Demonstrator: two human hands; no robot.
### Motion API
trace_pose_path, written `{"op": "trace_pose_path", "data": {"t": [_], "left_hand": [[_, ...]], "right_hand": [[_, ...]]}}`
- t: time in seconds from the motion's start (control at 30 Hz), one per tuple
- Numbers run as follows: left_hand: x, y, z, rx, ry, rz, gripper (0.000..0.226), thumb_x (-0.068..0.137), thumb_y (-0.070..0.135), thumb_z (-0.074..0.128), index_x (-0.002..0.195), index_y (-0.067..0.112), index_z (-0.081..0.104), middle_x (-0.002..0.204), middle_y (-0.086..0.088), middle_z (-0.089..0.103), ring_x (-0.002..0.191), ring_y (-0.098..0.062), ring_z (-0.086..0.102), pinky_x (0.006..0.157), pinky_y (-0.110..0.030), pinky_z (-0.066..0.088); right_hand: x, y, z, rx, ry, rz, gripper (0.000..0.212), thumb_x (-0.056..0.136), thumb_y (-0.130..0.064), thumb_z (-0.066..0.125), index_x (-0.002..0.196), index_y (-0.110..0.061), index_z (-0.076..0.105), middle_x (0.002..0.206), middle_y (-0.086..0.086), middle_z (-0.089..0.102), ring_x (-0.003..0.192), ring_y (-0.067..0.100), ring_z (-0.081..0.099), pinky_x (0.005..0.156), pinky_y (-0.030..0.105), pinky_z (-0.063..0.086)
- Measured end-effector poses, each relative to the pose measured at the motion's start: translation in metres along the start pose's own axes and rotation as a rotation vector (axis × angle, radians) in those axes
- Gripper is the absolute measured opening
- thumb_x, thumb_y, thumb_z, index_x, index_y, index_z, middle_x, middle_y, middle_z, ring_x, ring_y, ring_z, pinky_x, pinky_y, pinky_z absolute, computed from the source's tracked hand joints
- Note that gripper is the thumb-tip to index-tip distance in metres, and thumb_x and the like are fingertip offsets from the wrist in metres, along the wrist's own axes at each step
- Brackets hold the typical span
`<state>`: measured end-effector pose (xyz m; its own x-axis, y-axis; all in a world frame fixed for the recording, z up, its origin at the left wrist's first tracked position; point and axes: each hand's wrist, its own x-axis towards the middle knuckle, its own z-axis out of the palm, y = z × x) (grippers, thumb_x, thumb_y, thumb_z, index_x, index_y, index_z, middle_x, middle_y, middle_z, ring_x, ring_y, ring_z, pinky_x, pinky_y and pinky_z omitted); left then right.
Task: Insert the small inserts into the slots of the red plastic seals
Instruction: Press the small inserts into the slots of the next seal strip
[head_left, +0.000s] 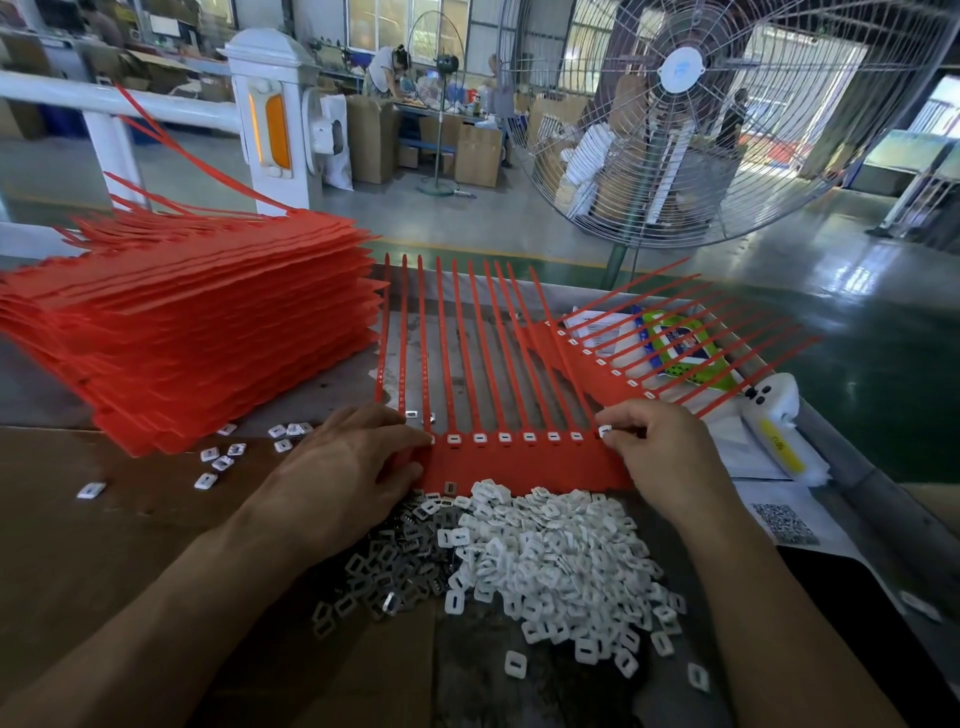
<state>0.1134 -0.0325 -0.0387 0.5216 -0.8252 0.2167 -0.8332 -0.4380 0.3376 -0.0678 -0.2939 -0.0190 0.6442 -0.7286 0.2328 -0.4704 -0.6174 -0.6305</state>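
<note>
Red seal strip (519, 460) flat on desk (104, 519), just beyond white insert pile (561, 561). Right hand (660, 452) pinching one insert (604, 430) at strip's right-end slot. Left hand (343, 467) pressing strip's left end, fingers fairly straight.

Your desk (78, 519) carries a tall stack of red seal sheets (197, 332) at left, one seal sheet (519, 462) flat ahead, heaps of white inserts (561, 561) and metal clips (389, 566) nearest you.
</note>
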Motion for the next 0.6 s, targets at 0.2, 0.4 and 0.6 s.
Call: {"op": "trace_pose_path", "data": {"t": [0.2,0.4,0.6], "left_hand": [[0.0000,0.0000,-0.0001,0.006,-0.007,-0.002,0.045,0.098,0.052,0.047,0.143,0.047,0.046,0.145,0.019,0.042,0.133,-0.005,0.032,0.112,-0.033,0.034],[-0.0008,-0.0003,-0.0002,0.001,0.014,0.009,0.043,0.098,0.050,0.049,0.141,0.045,0.049,0.142,0.019,0.045,0.131,-0.005,0.034,0.112,-0.032,0.034],[-0.0006,-0.0009,0.0001,-0.001,0.014,0.014,0.043,0.098,0.051,0.048,0.141,0.046,0.049,0.141,0.020,0.045,0.130,-0.004,0.035,0.112,-0.033,0.036]], "right_hand": [[0.0018,0.0007,0.0024,-0.020,-0.026,0.014,0.018,0.095,-0.017,0.071,0.110,-0.024,0.078,0.113,-0.007,0.074,0.106,0.014,0.064,0.097,0.045,0.053],[0.0030,-0.0018,0.0015,-0.040,-0.068,0.040,0.021,0.095,-0.020,0.072,0.114,-0.025,0.079,0.124,-0.005,0.072,0.115,0.015,0.062,0.103,0.041,0.050],[0.0000,-0.0043,0.0001,-0.039,-0.074,0.058,0.035,0.099,-0.016,0.067,0.133,-0.022,0.069,0.134,-0.001,0.067,0.123,0.018,0.060,0.108,0.042,0.048]]}}
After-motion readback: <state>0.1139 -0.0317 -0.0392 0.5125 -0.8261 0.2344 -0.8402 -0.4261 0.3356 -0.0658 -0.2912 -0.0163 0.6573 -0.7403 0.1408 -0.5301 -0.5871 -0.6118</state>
